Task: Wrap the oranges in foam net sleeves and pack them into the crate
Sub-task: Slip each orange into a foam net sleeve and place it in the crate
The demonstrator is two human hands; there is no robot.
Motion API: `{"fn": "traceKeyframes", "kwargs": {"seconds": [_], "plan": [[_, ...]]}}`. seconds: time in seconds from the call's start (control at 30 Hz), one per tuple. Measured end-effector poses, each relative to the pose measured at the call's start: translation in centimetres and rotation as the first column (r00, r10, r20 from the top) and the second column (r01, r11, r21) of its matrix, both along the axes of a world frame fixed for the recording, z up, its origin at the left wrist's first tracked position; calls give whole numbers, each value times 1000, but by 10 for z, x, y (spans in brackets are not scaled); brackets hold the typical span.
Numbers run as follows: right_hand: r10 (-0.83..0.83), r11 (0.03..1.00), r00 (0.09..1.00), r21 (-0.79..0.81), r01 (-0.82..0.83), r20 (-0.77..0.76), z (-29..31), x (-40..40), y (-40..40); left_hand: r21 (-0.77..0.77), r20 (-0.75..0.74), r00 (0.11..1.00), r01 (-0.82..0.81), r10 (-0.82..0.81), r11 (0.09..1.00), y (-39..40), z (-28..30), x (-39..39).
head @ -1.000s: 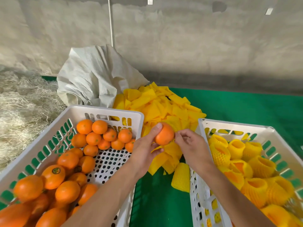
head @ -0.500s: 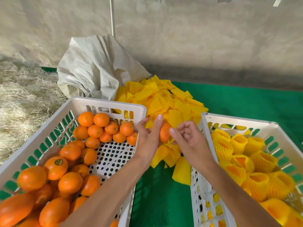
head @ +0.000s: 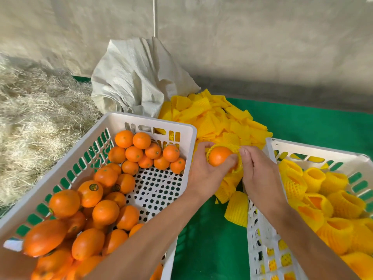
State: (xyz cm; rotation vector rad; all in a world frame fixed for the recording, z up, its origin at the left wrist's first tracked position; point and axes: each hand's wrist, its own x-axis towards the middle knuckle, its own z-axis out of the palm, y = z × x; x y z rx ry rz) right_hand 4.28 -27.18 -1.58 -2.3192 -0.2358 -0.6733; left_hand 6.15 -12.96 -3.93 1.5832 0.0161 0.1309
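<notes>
Both hands meet over the gap between the two crates. Curled round an orange (head: 219,158), the left hand (head: 205,174) cups it from below and from its nine o'clock side, thumb pressing on the fruit's lower right. A yellow foam net sleeve (head: 235,148) rims the orange along its top and three o'clock side, so the fruit sits partly inside it. The right hand (head: 257,174) pinches that sleeve at the orange's three o'clock edge, fingers bent in toward the fruit.

At twelve o'clock from the hands lies a heap of flat yellow sleeves (head: 218,120) on the green mat (head: 314,126); a few more trail down toward six o'clock, one opened sleeve (head: 236,209) lying just beside the right-hand crate's wall. At nine o'clock from the hands stands a white perforated crate (head: 153,120) with bare oranges (head: 105,217) piled along its near and far ends and dotted floor showing between them. One carries a small round sticker. At three o'clock stands the packing crate (head: 314,150), holding oranges already in sleeves (head: 314,175), packed close together with open ends up.

Beyond the left crate, at about eleven o'clock, a crumpled white woven sack (head: 137,77) leans by the wall, and straw (head: 36,122) spreads at ten o'clock.
</notes>
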Motion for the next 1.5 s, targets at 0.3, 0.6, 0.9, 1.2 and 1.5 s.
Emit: {"fn": "traceKeyframes", "kwargs": {"seconds": [0.3, 0.6, 0.9, 1.2, 1.5], "plan": [[22, 994, 979, -99, -42, -201, -5, 1, -1, -507, -145, 958, 144, -249, 850, 0, 8, 1], [-13, 999, 990, -37, 8, -143, -4, 5, -11, -195, -117, 985, 104, -129, 975, 2, 2, 4], [68, 965, 985, -241, -106, -158, -2, -2, -4, -329, -193, 977, 21, -90, 944, 3, 2, 12], [-86, 996, 996, -26, 85, -32, 9, 12, -37, -339, 5, 903, 405, -429, 849, -4, 9, -3], [-502, 855, 852, 65, 515, -147, 1, 28, -100, -68, 20, 946, 324, -324, 943, -11, -2, -10]]}}
